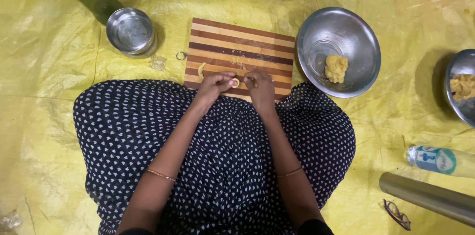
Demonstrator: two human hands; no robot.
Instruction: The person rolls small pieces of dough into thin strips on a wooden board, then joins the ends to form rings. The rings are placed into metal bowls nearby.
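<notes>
Small dough ring (236,82) is pinched betw. fingertips of left hand (213,86) & right hand (260,86), frame centre, over striped cutting board (240,47); dough lump (336,68) is seen in steel bowl (356,32) at right.

Likely home floor kitchen: steel bowls (339,52), cutting board (240,49).

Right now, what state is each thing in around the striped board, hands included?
left hand: pinching a small dough ring
right hand: fingers on the same ring
striped cutting board: flat, one dough strip on it
large steel bowl: holds a dough lump
small steel cup: upright, looks empty
plastic bottle: lying on its side
</notes>
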